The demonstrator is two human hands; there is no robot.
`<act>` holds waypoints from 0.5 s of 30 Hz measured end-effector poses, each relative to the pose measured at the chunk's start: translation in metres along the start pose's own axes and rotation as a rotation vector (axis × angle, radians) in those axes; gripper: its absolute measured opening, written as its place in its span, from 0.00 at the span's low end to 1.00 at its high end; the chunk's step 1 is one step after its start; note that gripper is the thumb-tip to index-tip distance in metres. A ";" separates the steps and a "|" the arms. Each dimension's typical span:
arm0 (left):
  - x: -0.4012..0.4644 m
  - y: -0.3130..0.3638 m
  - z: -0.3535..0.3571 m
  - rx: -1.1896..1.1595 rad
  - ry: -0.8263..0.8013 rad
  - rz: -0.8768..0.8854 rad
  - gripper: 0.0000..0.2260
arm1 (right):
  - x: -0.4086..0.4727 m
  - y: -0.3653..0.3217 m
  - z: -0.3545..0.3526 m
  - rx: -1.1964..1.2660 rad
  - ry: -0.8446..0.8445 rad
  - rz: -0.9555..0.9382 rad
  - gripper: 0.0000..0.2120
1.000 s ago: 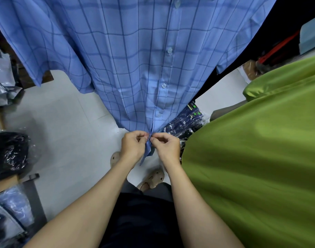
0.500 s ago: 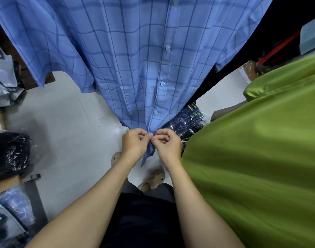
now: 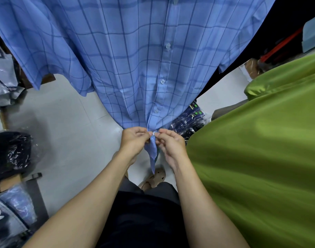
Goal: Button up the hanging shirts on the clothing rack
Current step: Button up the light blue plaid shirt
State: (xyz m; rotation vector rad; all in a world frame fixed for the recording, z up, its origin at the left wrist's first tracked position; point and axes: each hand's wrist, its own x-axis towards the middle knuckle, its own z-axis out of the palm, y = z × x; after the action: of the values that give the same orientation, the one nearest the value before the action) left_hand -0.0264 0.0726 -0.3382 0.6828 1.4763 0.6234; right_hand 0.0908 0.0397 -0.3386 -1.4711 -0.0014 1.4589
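A blue checked shirt (image 3: 135, 56) hangs in front of me, filling the upper half of the view. Several buttons run down its closed placket (image 3: 162, 81). At the hem, my left hand (image 3: 133, 140) and my right hand (image 3: 171, 145) pinch the two front edges together around the lowest button (image 3: 154, 133), which shows white between my fingertips. A narrow strip of the hem hangs below my hands. A green shirt (image 3: 260, 149) hangs close on the right, touching my right forearm.
Plastic-wrapped dark garments (image 3: 190, 120) lie on the pale floor (image 3: 67, 133) behind the blue shirt. A black bagged bundle (image 3: 9, 153) and more wrapped shirts (image 3: 13, 208) crowd the left edge. My sandalled foot (image 3: 155, 178) stands below the hem.
My fingertips have shifted on the hem and the lowest button now shows between them. My hands stay in the same place; the shirt swayed slightly.
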 end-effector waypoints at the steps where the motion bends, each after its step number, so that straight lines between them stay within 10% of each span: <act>1: 0.000 0.003 -0.001 -0.016 -0.005 0.007 0.05 | 0.000 0.001 -0.001 0.095 -0.019 0.044 0.08; 9: 0.006 0.010 0.007 -0.057 -0.048 0.051 0.05 | 0.001 0.006 0.005 -0.429 -0.139 -0.091 0.14; 15: 0.007 0.010 -0.013 -0.066 -0.201 -0.027 0.12 | 0.010 -0.004 0.005 -0.201 -0.119 0.003 0.08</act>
State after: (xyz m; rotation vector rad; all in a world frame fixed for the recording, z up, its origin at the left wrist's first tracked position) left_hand -0.0392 0.0849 -0.3349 0.6541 1.2717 0.5634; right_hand 0.0925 0.0508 -0.3427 -1.5416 -0.2250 1.5841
